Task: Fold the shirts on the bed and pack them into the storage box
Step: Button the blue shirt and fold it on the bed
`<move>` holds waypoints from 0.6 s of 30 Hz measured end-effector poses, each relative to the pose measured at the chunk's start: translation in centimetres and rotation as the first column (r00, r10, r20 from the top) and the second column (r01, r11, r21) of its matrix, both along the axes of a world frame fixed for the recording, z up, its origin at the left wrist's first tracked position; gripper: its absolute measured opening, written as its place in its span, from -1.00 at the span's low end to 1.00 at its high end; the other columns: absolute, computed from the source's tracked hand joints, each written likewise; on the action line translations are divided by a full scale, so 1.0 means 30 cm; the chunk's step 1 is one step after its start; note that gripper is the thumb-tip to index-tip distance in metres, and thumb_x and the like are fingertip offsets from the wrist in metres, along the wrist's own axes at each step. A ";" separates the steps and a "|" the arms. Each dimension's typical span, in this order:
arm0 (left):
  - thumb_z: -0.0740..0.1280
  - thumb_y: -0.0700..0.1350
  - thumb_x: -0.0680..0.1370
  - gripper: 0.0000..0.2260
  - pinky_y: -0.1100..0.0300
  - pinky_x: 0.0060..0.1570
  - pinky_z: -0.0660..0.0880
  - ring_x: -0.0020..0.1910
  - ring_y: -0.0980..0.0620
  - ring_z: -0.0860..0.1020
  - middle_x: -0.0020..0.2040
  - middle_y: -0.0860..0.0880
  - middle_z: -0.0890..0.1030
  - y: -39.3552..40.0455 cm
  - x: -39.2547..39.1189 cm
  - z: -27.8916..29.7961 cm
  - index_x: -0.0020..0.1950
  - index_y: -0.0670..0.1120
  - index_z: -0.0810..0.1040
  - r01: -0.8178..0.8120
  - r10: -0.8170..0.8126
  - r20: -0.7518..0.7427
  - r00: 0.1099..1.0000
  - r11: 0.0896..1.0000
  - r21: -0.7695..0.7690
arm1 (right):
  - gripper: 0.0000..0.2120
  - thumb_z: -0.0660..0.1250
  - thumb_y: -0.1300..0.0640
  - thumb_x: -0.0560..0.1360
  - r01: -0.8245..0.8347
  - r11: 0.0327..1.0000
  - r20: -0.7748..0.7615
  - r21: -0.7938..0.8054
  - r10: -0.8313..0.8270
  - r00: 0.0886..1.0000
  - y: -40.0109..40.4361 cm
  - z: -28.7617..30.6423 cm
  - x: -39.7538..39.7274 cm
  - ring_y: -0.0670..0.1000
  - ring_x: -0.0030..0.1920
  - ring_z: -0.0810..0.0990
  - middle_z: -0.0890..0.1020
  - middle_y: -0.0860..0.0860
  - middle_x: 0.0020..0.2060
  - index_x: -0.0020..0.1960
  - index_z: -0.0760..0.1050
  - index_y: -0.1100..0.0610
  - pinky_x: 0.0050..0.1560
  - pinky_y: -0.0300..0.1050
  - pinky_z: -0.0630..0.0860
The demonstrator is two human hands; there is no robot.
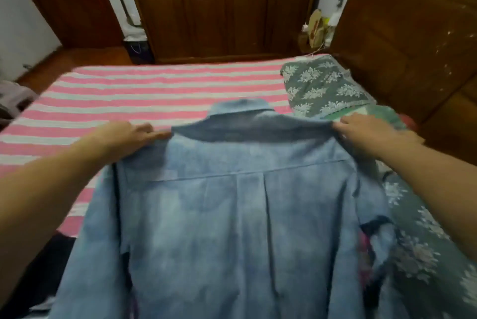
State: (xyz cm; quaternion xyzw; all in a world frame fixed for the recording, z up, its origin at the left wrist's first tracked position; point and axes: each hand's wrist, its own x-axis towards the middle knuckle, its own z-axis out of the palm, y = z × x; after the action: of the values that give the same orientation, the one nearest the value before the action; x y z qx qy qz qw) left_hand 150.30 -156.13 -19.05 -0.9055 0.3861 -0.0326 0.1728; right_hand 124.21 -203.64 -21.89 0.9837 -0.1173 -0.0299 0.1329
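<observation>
A light blue denim shirt is spread out with its back toward me and its collar pointing to the far side of the bed. My left hand pinches the shirt's left shoulder. At the right shoulder, my right hand grips the fabric. Both arms are stretched forward, holding the shirt taut across the shoulders. The sleeves hang down at the sides. No storage box is in view.
The bed has a pink and white striped sheet. A grey-green floral quilt lies at the right, with more floral cloth beside the shirt. Dark clothing lies at the lower left. A wooden wardrobe and headboard stand behind.
</observation>
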 end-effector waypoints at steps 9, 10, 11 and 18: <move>0.21 0.16 0.59 -0.43 -0.35 0.44 0.23 0.57 -0.35 0.16 0.62 -0.22 0.18 0.039 -0.891 -1.278 0.60 0.07 0.30 -0.246 0.090 -0.443 0.892 0.919 -0.308 | -0.35 0.50 0.18 0.38 0.205 0.927 -0.160 0.313 -0.161 0.974 0.604 -1.169 -0.444 0.44 0.45 0.26 0.30 0.31 0.50 0.45 0.44 0.12 0.41 0.42 0.21; 0.12 0.21 0.59 -0.42 -0.36 0.42 0.26 0.56 -0.36 0.19 0.61 -0.23 0.21 0.143 -0.981 -1.327 0.60 0.08 0.29 -0.303 0.142 -0.536 0.832 0.926 -0.225 | -0.33 0.53 0.18 0.34 0.262 0.900 -0.195 0.348 -0.204 0.959 0.639 -1.210 -0.557 0.45 0.41 0.31 0.35 0.33 0.46 0.43 0.46 0.16 0.36 0.42 0.30; 0.06 0.25 0.60 -0.41 -0.35 0.42 0.25 0.56 -0.36 0.18 0.61 -0.23 0.20 0.245 -1.042 -1.363 0.61 0.09 0.26 -0.366 0.218 -0.591 0.777 0.920 -0.143 | -0.32 0.55 0.17 0.35 0.341 0.865 -0.245 0.368 -0.264 0.933 0.656 -1.238 -0.654 0.46 0.39 0.34 0.36 0.36 0.44 0.43 0.45 0.19 0.33 0.41 0.34; 0.19 0.26 0.62 -0.40 -0.40 0.40 0.17 0.57 -0.26 0.07 0.61 -0.17 0.08 0.606 -1.017 -1.326 0.61 0.11 0.15 -0.805 0.718 -0.554 0.422 0.578 0.136 | -0.22 0.36 0.06 0.55 0.726 0.493 -0.330 0.480 -0.666 0.669 0.706 -1.198 -0.930 0.39 0.39 0.30 0.24 0.35 0.44 0.62 0.00 0.12 0.38 0.29 0.32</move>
State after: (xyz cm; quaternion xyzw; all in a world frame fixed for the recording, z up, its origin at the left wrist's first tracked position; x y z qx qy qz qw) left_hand 119.79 -137.95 -58.83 -0.9579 -0.0388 0.2837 -0.0198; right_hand 96.32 -182.46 -57.85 0.8396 -0.4825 -0.1640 -0.1882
